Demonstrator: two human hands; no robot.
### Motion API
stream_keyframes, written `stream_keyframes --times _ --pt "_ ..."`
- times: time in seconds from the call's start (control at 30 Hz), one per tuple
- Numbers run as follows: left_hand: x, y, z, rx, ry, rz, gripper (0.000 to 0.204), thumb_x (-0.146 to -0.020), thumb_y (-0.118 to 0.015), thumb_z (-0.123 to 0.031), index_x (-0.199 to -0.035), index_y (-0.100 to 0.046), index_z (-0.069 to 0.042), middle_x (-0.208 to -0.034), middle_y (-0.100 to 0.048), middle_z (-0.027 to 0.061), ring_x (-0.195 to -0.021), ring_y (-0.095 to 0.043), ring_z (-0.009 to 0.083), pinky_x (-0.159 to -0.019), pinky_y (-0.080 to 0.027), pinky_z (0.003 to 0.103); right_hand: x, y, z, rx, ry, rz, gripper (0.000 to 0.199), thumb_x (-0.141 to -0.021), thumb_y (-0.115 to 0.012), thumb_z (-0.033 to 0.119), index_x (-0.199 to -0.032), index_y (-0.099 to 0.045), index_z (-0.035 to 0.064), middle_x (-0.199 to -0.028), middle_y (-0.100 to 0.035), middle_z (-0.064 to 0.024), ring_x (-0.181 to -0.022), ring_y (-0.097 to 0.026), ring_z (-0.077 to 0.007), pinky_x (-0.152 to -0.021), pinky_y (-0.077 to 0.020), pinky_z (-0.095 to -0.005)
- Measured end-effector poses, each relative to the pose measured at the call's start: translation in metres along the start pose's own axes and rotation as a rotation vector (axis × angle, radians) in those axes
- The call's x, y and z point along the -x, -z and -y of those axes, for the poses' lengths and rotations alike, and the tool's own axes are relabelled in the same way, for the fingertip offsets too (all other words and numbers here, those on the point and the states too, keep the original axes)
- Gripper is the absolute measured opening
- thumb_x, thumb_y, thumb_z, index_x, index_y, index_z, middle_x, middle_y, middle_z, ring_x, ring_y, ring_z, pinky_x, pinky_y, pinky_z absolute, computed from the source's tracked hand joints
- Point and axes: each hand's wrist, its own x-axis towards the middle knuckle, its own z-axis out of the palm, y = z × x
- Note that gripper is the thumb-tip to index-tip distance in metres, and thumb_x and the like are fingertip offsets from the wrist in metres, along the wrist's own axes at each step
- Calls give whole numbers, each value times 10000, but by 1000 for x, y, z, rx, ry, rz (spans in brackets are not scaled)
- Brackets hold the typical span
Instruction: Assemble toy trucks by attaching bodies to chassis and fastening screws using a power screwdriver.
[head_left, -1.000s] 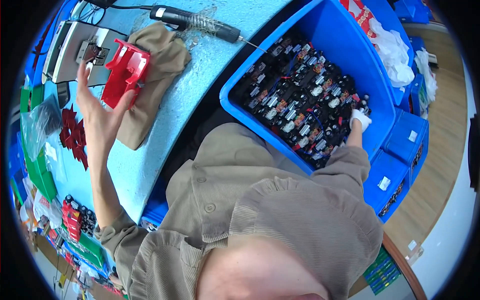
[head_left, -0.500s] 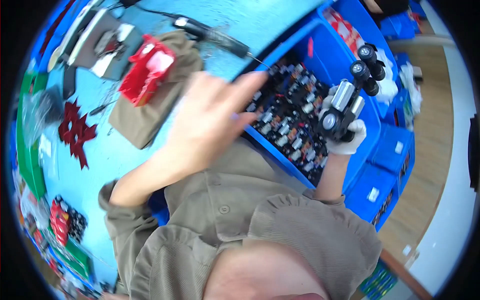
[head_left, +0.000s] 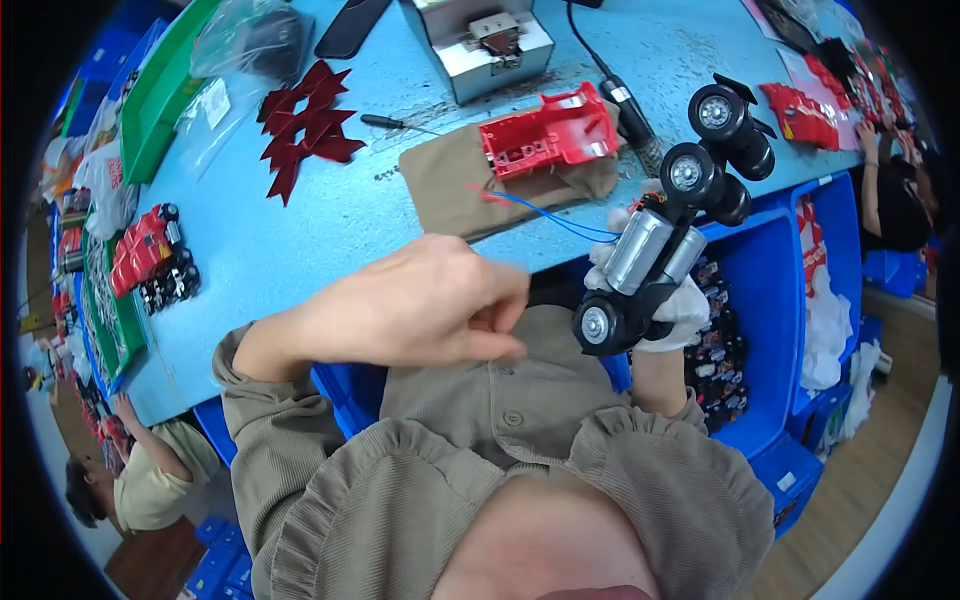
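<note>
My right hand (head_left: 672, 305), in a white glove, grips a black toy car chassis (head_left: 668, 228) with silver motors and several black wheels, held up over the table edge with blue wires trailing from it. My bare left hand (head_left: 425, 305) hovers in front of my chest just left of the chassis, fingers curled together and holding nothing that I can see. A red toy car body shell (head_left: 548, 133) lies upside down on a brown cloth (head_left: 450, 185) on the blue table (head_left: 330, 230).
A blue bin (head_left: 770, 300) of small dark parts sits under my right arm. Dark red plastic pieces (head_left: 305, 125), a metal box fixture (head_left: 485, 45), a soldering iron (head_left: 625, 105), finished red toy cars (head_left: 145, 250) and a green tray (head_left: 165, 85) lie on the table. Other people sit nearby.
My right hand has lifted the chassis out of the bin and brought it up toward the table edge. My left hand left the red shell and came in toward the chassis.
</note>
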Motion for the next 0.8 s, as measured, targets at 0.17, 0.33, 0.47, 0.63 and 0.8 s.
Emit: stream_keyframes --times 0.17,0.33,0.47,0.63,0.8 --pt "-24 -25 26 133 -176 -455 212 -736 -692 -120 -897 -601 -17 -754 -590 128 -650 -598 208 -538 -463 338 -11 14 -17 -2 -43 -30 851 -589 -624 -47 -1360 -282 58 -1312 -378 -175 -1109 -488 -364 -879 -464 -487" --pt "-25 -22 58 9 -212 -601 156 -713 -645 -66 -854 -595 -21 -724 -568 146 -707 -582 309 -604 -461 393 -21 3 -29 97 -53 30 817 -634 -662 1 -1357 -288 73 -1317 -387 -151 -1141 -467 -352 -923 -429 -503" --pt "-18 3 71 -564 -56 -806 100 -693 -601 -35 -791 -583 -24 -765 -526 114 -720 -565 292 -599 -471 369 -29 26 -37 46 -61 207 752 -691 -708 99 -1338 -326 92 -1329 -398 -120 -1177 -438 -339 -981 -372 -509" --pt "-27 17 55 -891 -117 -900 152 -683 -594 -14 -834 -597 -23 -871 -528 94 -766 -555 251 -614 -478 344 -36 80 -39 168 110 68 663 -719 -719 114 -1298 -397 108 -1323 -420 -96 -1197 -425 -300 -1021 -320 -485" --pt "-39 0 79 -685 -127 -839 203 -679 -597 -3 -882 -602 -11 -899 -541 100 -804 -564 243 -633 -485 336 -22 110 -2 667 240 -214 547 -758 -648 15 -1263 -440 43 -1288 -456 -117 -1206 -427 -256 -963 -386 -396"
